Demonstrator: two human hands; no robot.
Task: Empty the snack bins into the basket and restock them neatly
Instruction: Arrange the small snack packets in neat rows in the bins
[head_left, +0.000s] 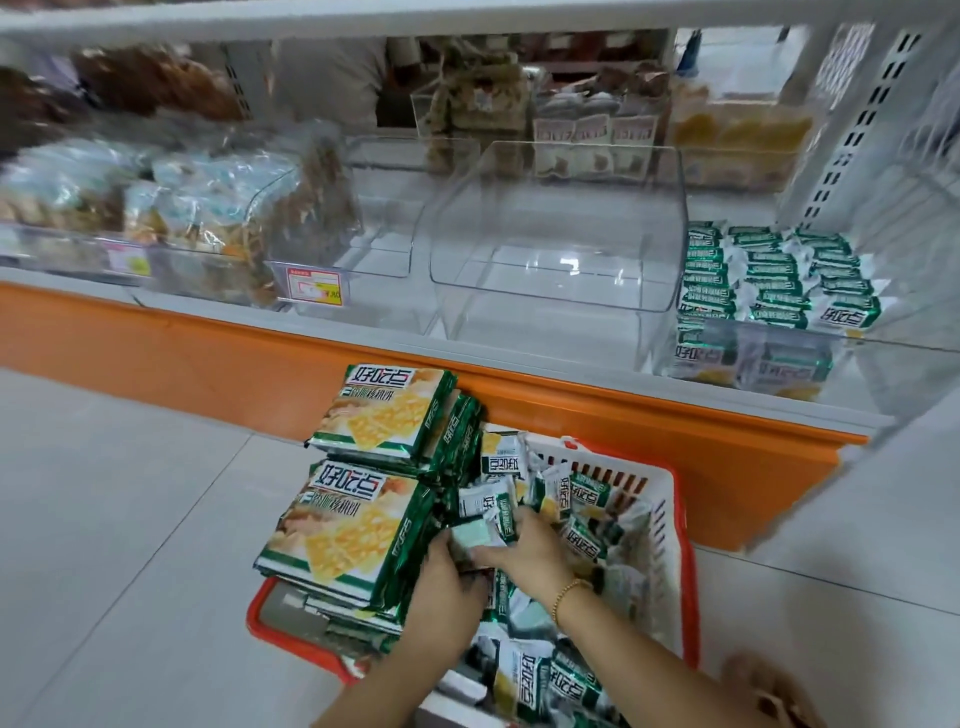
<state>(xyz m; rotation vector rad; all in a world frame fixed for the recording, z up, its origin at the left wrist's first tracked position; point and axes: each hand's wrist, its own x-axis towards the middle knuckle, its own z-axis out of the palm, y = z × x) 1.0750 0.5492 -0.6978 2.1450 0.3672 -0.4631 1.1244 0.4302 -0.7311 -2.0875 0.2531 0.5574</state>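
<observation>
Low in the frame, inside the red-rimmed white plastic basket (670, 519): left hand (447, 582) and right hand (524, 551) close together, both curled round a clump of small green-and-white snack packets (485, 535). Square the clump before lifting toward the empty clear plastic bin (556, 223) at mid-frame. Long axes seemingly jumbled, given the blur. Stand packets with print frontward.

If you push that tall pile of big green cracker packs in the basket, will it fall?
Probably it would slide apart: the pile of big packs rises well above the rim of the basket and sits unevenly. The wrappers look glossy, so they are likely slippery. Being flat, the packs shouldn't roll.
</observation>
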